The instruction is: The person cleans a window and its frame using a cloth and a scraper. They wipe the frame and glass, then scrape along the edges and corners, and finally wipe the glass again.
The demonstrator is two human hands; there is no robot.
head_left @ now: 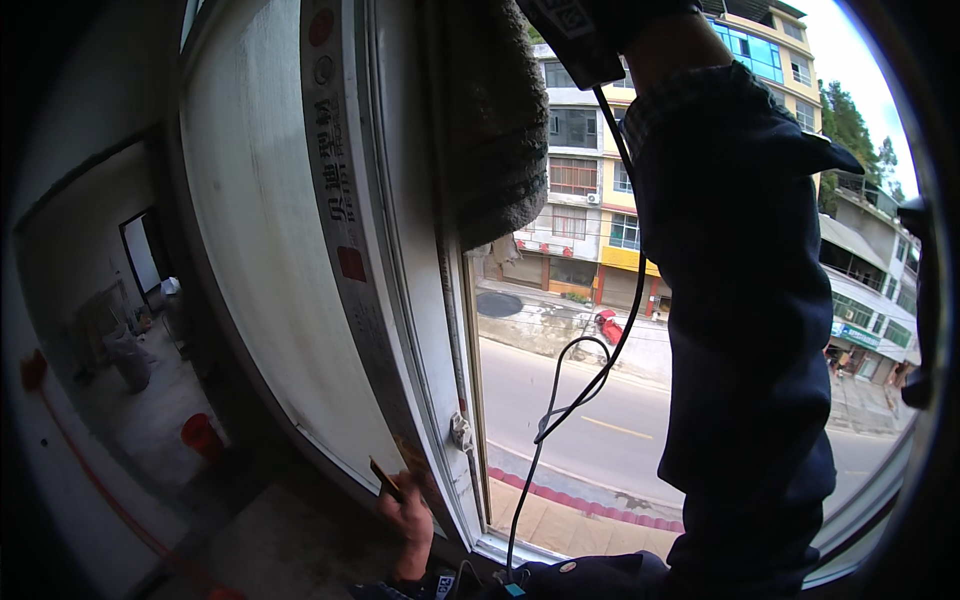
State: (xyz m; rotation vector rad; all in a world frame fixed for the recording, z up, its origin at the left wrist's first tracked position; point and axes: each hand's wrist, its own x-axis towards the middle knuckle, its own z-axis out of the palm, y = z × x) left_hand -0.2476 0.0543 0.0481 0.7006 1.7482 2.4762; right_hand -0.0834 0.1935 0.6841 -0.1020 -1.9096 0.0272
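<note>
Low by the window frame, my left hand (408, 518) is closed around a slim, flat, dark tool (384, 479) whose tip points up and left. Its exact kind is too small and dim to make out. The hand is close to the lower part of the white window frame (415, 375), which has printed film along it. My right arm (745, 290), in a dark sleeve, reaches up across the opening. At the top edge the right wrist (680, 55) shows, but its fingers are out of sight. A dark box-like device (570, 40) sits beside that wrist.
A black cable (600, 375) hangs in a loop from the device across the opening. Rough grey masonry (495, 130) juts in beside the frame. Outside, far below, is a road (560, 410). A red bucket (203, 437) stands in the dim room at left.
</note>
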